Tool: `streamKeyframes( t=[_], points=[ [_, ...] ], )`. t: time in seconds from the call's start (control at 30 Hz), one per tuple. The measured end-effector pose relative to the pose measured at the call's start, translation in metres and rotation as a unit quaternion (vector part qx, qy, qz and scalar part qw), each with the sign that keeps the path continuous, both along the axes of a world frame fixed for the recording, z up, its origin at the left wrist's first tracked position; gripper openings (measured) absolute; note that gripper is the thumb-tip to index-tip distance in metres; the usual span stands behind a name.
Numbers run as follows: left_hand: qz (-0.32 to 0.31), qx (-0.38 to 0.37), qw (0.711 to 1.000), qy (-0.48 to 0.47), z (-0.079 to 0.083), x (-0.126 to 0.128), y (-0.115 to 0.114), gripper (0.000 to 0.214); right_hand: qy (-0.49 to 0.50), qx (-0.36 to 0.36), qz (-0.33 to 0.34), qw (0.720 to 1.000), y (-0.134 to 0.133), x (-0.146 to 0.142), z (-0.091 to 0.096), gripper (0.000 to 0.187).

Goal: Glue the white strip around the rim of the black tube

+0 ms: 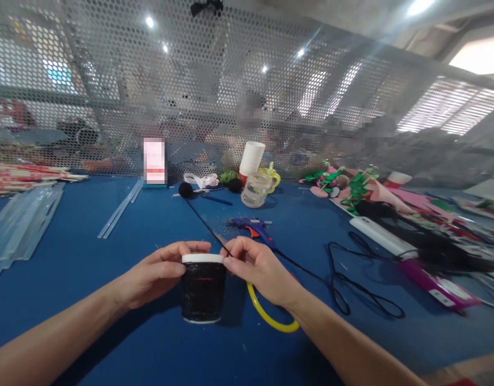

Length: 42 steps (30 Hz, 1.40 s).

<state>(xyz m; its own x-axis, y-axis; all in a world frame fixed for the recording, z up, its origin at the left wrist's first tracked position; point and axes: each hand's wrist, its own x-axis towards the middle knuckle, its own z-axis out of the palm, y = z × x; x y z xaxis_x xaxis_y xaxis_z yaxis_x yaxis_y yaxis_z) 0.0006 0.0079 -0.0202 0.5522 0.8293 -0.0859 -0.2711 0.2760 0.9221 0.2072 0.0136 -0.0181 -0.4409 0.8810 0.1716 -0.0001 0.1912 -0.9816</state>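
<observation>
Head view: one tapered cup (203,294), streaked black sides, smooth white rim, upright between left hand (154,272) and right hand (267,271), above blue worktop (150,343). Left: half-curled, gripping the cup's left edge. Right: finger and thumb pinched on thin black cord (202,221) at the rim. Beyond: blue glue gun (260,229), clear rounded jar (255,192). Curved yellow handle (267,317), partly covered by right hand.

The left hand (154,272) held an upright, white-rimmed black cup (202,295) by its left side. At the right rim, the right hand (265,268) pinched a black cord (201,219) that ran back across the blue bench (122,332) to a dark ball (185,190). A blue glue gun (254,228) lay beyond the right hand, a yellow handle (267,317) partly beneath it.
</observation>
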Motion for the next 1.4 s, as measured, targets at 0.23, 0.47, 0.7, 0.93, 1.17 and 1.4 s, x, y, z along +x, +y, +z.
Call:
streamKeyframes(
  t=[0.23,0.47,0.7,0.93,1.17,1.4],
  points=[
    [-0.022,0.098,0.984,0.144,-0.007,-0.007,0.009,0.012,-0.114,0.110,-0.027,0.987,0.002,0.000,-0.002,0.017],
    [0.035,0.221,0.950,0.216,0.010,-0.007,0.008,0.016,-0.162,0.158,-0.047,0.973,0.002,-0.008,-0.003,0.017],
    [0.237,0.241,0.890,0.304,0.015,-0.007,0.010,0.016,-0.170,0.168,-0.063,0.969,-0.001,-0.011,-0.001,0.019],
    [0.215,0.284,0.859,0.369,0.020,-0.002,0.003,0.024,-0.173,0.178,-0.064,0.967,-0.003,-0.012,-0.002,0.018],
    [0.082,0.415,0.793,0.439,0.018,0.014,-0.009,0.025,-0.182,0.193,-0.069,0.962,-0.007,-0.014,-0.003,0.018],
    [0.044,0.281,0.858,0.429,0.016,0.016,-0.012,0.016,-0.127,0.159,-0.062,0.977,-0.009,-0.011,0.000,0.016]
  ],
)
